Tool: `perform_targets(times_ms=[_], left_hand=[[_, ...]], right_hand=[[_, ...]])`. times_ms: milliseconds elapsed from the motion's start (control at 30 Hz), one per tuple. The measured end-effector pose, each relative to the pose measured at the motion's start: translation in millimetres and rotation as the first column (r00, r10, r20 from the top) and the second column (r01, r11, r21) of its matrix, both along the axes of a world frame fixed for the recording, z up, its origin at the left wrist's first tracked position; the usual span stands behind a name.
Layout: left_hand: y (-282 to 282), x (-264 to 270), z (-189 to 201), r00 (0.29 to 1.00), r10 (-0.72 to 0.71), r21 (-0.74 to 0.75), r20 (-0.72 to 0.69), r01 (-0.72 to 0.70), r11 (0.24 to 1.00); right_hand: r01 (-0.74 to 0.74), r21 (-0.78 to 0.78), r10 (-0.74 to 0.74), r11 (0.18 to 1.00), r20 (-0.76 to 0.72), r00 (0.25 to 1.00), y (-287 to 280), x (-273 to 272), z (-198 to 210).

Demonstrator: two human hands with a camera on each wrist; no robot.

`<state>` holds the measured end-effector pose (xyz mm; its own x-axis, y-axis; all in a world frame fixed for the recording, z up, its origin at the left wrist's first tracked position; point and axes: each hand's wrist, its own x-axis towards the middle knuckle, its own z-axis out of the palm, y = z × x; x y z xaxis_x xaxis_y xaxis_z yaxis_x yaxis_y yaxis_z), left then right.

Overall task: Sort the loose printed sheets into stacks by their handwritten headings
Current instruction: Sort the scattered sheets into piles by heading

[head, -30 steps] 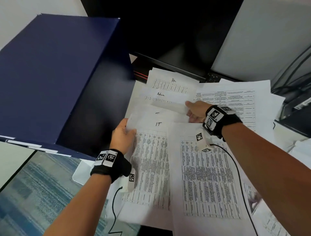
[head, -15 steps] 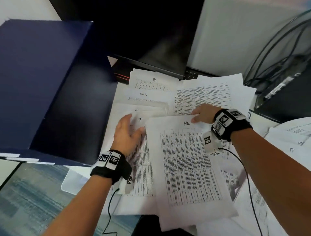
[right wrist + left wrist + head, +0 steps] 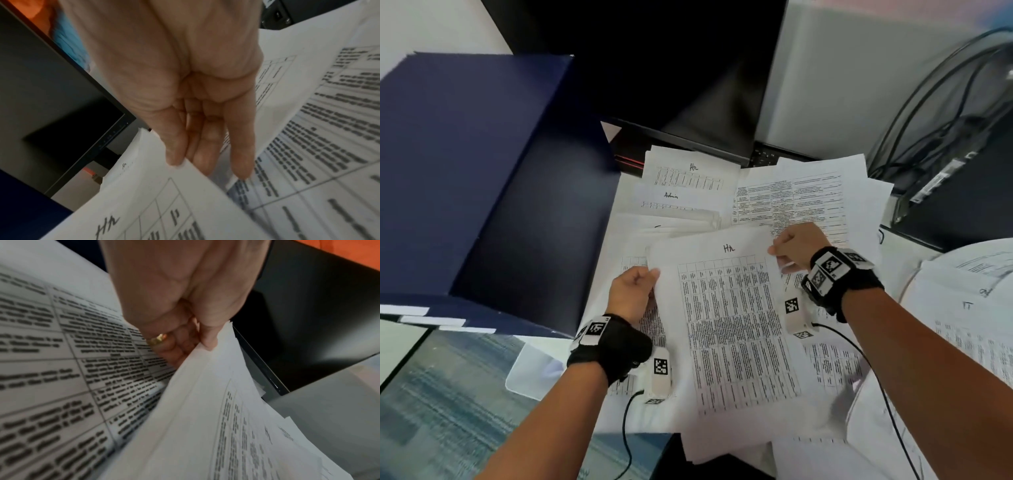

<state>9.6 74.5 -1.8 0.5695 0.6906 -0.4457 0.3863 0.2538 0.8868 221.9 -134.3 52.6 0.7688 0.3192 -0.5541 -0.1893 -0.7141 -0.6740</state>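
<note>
A printed sheet headed "HR" point(image 3: 729, 318) is held up over the pile in the middle of the desk. My left hand point(image 3: 631, 291) pinches its upper left edge, thumb on top and fingers curled below point(image 3: 207, 344). My right hand point(image 3: 792, 245) pinches its upper right corner between thumb and fingers point(image 3: 180, 160). Behind it lie a sheet headed "HR" point(image 3: 690, 173) and a sheet headed "Admin" point(image 3: 674, 200). An "IT" sheet point(image 3: 969, 315) lies at the right. More tabled sheets point(image 3: 798, 198) sit under my right hand.
A large dark blue box point(image 3: 465, 178) stands close on the left. A black monitor point(image 3: 681, 78) and a grey panel point(image 3: 859, 75) rise behind the papers. Cables point(image 3: 935, 102) and a black device point(image 3: 962, 192) lie at the right. The desk edge runs below the pile.
My left hand left the IT sheet and took the left edge of the HR sheet. The right hand's grip shifted to the corner, and the sheet is now lifted between both hands.
</note>
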Motion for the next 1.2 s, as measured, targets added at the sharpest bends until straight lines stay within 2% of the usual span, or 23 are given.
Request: perform_targets(times_ms=[133, 267, 333, 400, 533, 633, 733, 833, 933, 1033, 1067, 1133, 1200], left_hand=[[9.9, -7.0, -5.4, 0.996, 0.021, 0.067, -0.084, -0.015, 0.998], [18.2, -8.4, -5.3, 0.988, 0.078, 0.171, -0.137, -0.054, 0.984], [23.7, -9.2, -7.5, 0.981, 0.122, 0.183, -0.148, -0.094, 0.979], [26.1, -9.6, -8.2, 0.977, 0.166, 0.144, -0.135, -0.147, 0.979], [17.0, -8.4, -1.7, 0.983, 0.184, -0.081, 0.003, -0.183, 0.98], [12.5, -6.6, 7.3, 0.982, 0.169, -0.27, 0.087, -0.14, 0.953], [17.8, -6.1, 8.9, 0.977, 0.181, -0.4, 0.11, -0.123, 0.908], [19.5, -4.1, 10.1, 0.979, 0.174, -0.34, 0.104, -0.129, 0.932], [20.9, -3.6, 9.1, 0.98, 0.164, -0.037, 0.114, -0.161, 0.986], [22.2, -3.4, 10.0, 0.999, 0.039, 0.179, 0.037, -0.045, 0.983], [22.0, -2.2, 11.4, 1.0, 0.017, 0.18, 0.01, -0.018, 0.984], [20.5, -0.2, 14.7, 1.0, 0.007, 0.028, 0.027, -0.007, 1.0], [18.5, 0.4, 16.2, 0.998, -0.06, -0.081, 0.034, 0.063, 0.995]], right_hand=[[-0.069, -0.014, 0.068, 0.997, -0.061, 0.996, -6.5, -2.6, -6.6], [-0.259, -0.097, 0.251, 0.961, -0.081, 0.965, -4.4, -10.5, -9.0], [-0.356, -0.16, 0.347, 0.921, -0.084, 0.934, -2.2, -15.2, -7.3], [-0.389, -0.169, 0.381, 0.906, -0.075, 0.921, -0.3, -17.4, -6.5], [-0.336, -0.076, 0.337, 0.939, -0.008, 0.942, 7.9, -20.2, -9.8], [-0.189, 0.007, 0.189, 0.982, 0.006, 0.982, 18.3, -25.2, -13.4], [-0.116, 0.051, 0.116, 0.992, 0.01, 0.993, 26.0, -29.7, -19.1], [-0.079, 0.063, 0.077, 0.995, 0.026, 0.997, 27.7, -30.9, -26.0], [-0.008, 0.149, 0.016, 0.989, -0.055, 0.998, 26.4, -29.4, -31.7], [-0.009, 0.17, 0.027, 0.985, -0.102, 0.994, 24.2, -30.6, -31.8], [-0.013, 0.165, 0.031, 0.986, -0.108, 0.994, 24.0, -30.4, -32.9], [0.014, 0.183, 0.009, 0.983, -0.123, 0.992, 23.0, -31.1, -32.1], [0.043, 0.2, -0.017, 0.979, -0.132, 0.991, 21.3, -30.5, -33.3]])
